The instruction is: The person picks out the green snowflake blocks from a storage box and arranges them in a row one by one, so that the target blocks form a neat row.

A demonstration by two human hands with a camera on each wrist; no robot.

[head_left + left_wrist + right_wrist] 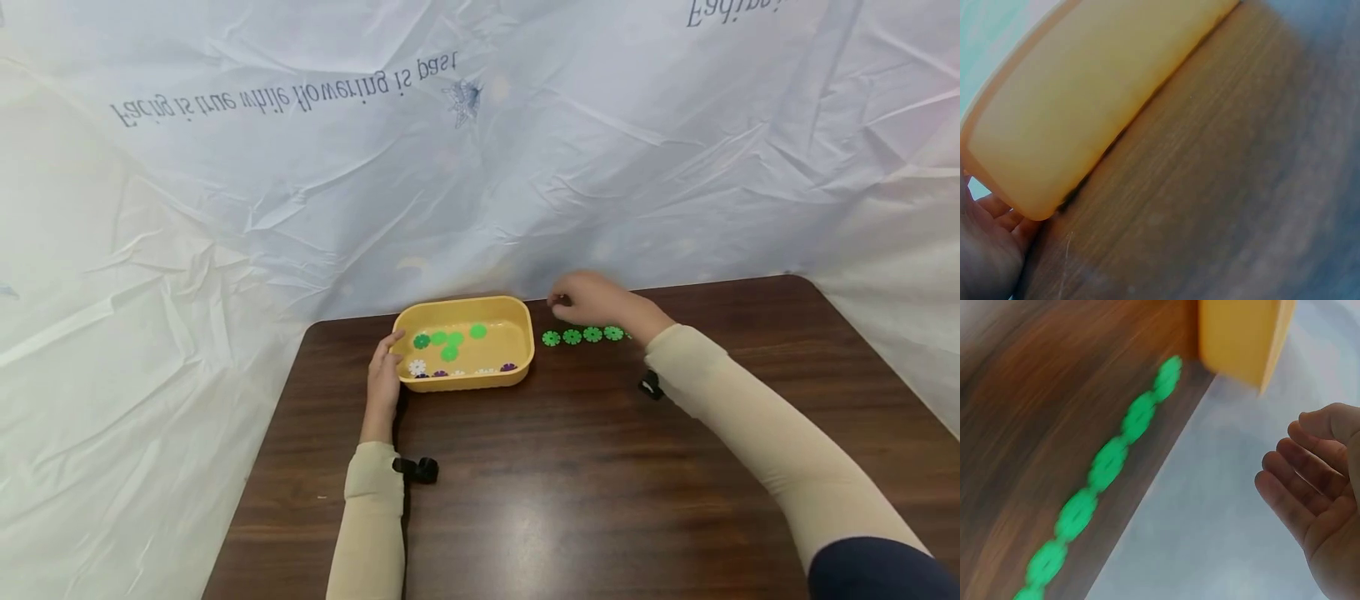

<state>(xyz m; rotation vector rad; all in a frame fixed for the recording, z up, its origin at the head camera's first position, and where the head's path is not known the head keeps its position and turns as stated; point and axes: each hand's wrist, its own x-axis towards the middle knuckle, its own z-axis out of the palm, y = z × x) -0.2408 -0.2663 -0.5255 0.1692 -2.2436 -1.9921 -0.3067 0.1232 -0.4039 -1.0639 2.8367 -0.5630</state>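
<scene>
A yellow plastic basin [517, 382] stands near the table's far edge, holding several flat snowflake-shaped discs in green, white and purple. At its left end my left hand [384, 375] grips the rim; in the left wrist view that hand [991, 250] is at the basin's corner, partly cut off. My right hand [592, 298] is raised to the right of the basin, above a row of green snowflake discs [572, 337]. The right wrist view shows its fingers [1297, 481] loosely bent, with nothing between them. Part of the row is hidden behind the right wrist.
The dark wooden table [480, 475] ends just behind the basin, against a hanging white sheet [450, 183] with printed lettering. Small black wrist cameras are strapped to both forearms, the left camera [426, 471] close to the tabletop.
</scene>
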